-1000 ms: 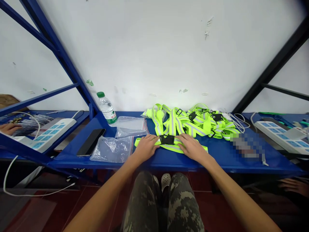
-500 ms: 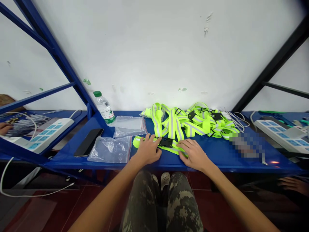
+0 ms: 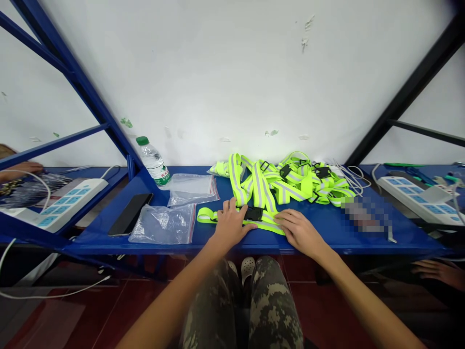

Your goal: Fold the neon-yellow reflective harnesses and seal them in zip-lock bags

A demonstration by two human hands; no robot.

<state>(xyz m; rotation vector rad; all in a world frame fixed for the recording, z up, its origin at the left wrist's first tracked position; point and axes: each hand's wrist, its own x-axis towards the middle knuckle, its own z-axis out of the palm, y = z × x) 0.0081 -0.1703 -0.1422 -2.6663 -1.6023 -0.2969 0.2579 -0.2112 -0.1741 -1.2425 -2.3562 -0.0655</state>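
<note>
A folded neon-yellow reflective strap (image 3: 207,216) with a black buckle (image 3: 253,214) lies flat near the front edge of the blue shelf (image 3: 327,237). My left hand (image 3: 231,225) rests on it just left of the buckle, fingers stretched out flat. On the strap's right end lies my right hand (image 3: 298,230), its fingers flat too. Behind them is a heap of the same yellow straps (image 3: 286,184) with black buckles.
Two clear zip bags (image 3: 162,225) (image 3: 191,188), a black phone (image 3: 130,220) and a water bottle (image 3: 152,162) lie at the left. White power strips (image 3: 65,201) (image 3: 414,194) and cables sit at both sides. Other people's hands show at the far left (image 3: 22,168) and lower right (image 3: 436,271).
Both hands slid along the strap towards me and left, and its right end was folded in, so the strap is shorter. The view shifted slightly.
</note>
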